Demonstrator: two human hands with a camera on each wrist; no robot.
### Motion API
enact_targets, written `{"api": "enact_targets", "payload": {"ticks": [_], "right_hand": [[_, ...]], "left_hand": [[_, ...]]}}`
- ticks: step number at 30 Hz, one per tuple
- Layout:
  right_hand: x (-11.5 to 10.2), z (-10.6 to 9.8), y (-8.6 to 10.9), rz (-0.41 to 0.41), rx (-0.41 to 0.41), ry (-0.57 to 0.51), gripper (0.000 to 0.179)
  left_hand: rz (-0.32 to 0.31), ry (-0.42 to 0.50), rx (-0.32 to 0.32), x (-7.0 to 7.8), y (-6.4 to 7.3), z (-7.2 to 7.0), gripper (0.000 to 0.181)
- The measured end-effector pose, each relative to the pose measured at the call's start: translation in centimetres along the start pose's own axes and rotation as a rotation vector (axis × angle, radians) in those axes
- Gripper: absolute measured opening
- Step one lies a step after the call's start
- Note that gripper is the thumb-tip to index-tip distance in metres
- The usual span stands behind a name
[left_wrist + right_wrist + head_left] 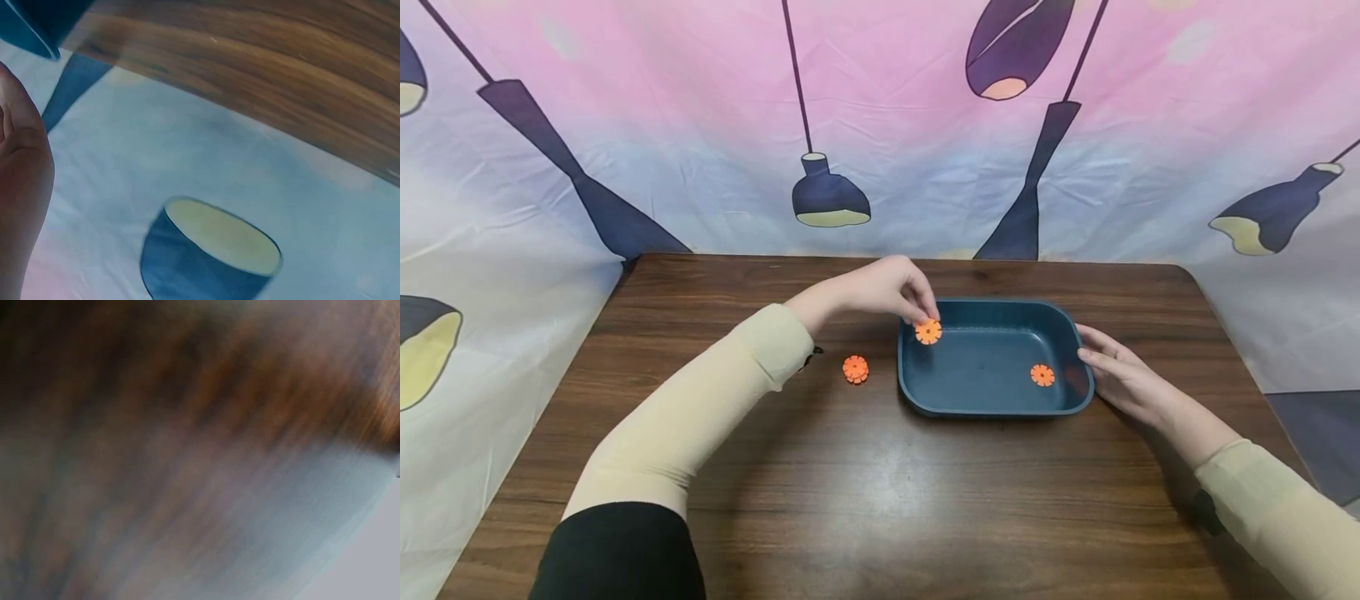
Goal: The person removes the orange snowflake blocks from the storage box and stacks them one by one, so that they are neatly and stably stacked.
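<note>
My left hand point(891, 287) pinches an orange notched plastic disc point(928, 332) over the left end of a dark blue rectangular basin point(992, 412). In the left wrist view, only part of that hand point(22, 144) shows at the left edge, and its fingertips are out of sight. Another orange disc point(1042, 375) lies on the basin's floor, toward the right. My right hand point(1131, 383) holds the basin's right end, its thumb at the rim. Left of the basin, a small pile of orange discs point(855, 369) sits on the table. The right wrist view is blurred.
The brown wooden table point(865, 517) carries the basin and the discs. Behind its far edge hangs a cloth backdrop point(910, 167) printed with lamps. My left forearm point(700, 400) crosses the table's left side.
</note>
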State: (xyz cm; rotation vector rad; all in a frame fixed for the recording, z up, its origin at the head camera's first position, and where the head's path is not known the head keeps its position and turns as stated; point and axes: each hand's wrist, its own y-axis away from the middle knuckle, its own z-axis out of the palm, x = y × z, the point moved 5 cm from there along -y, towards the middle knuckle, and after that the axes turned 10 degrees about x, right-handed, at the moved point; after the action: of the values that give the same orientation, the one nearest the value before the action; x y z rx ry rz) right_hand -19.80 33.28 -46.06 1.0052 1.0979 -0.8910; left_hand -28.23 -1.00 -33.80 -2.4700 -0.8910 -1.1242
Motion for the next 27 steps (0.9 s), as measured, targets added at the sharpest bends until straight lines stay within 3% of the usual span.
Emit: {"api": "enact_targets", "payload": {"ticks": [8,12,21,27], "right_hand": [[0.1,0.0,-0.1,-0.004,-0.008,0.011,0.039],[0.0,0.0,0.0,-0.007,-0.01,0.007,0.039],[0.0,0.0,0.0,-0.003,-0.011,0.007,0.039],[0.0,0.0,0.0,-0.003,-0.008,0.02,0.039]], "left_hand": [[-0.04,-0.045,0.004,-1.7,3.0,-1.6,0.013],[-0.098,-0.047,0.014,-2.7,4.3,-1.8,0.013],[-0.152,-0.106,-0.007,-5.6,5.8,-1.2,0.013],[-0.185,-0.128,-0.021,-6.5,6.3,-0.9,0.012]]}}
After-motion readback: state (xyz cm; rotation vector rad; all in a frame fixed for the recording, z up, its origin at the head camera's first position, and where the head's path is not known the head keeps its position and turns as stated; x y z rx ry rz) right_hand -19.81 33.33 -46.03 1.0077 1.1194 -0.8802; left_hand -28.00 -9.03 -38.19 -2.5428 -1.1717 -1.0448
